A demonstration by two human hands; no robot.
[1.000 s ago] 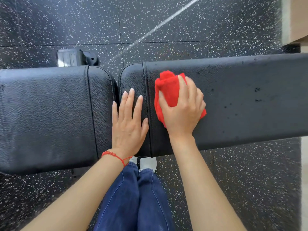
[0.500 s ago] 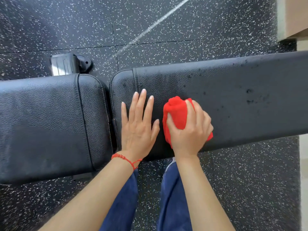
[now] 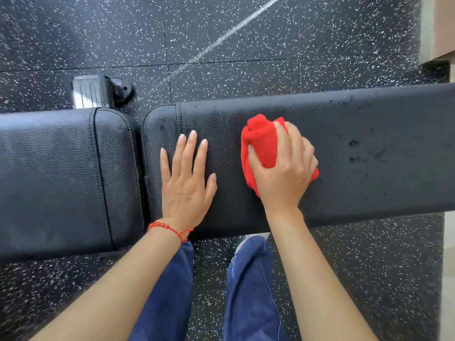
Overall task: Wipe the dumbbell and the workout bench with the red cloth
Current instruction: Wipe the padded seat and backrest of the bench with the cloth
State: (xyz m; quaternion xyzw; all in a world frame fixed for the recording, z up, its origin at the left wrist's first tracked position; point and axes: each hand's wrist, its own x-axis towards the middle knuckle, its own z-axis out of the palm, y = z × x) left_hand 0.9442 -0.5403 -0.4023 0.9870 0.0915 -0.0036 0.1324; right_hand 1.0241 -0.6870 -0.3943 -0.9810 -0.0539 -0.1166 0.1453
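Mid-wipe on bench (image 3: 369, 183). R hand (image 3: 283, 173) clamped on red cloth (image 3: 261, 143); L hand (image 3: 187, 183) flat, fingers straight. Dark specks beyond R hand unwiped; dumbbell not visible.

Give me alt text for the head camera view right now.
A person's right hand grips a bunched red cloth pressed on the long black pad of a workout bench, while the left hand rests flat beside it. Dark specks dot the pad to the right; speckled black floor surrounds the bench.
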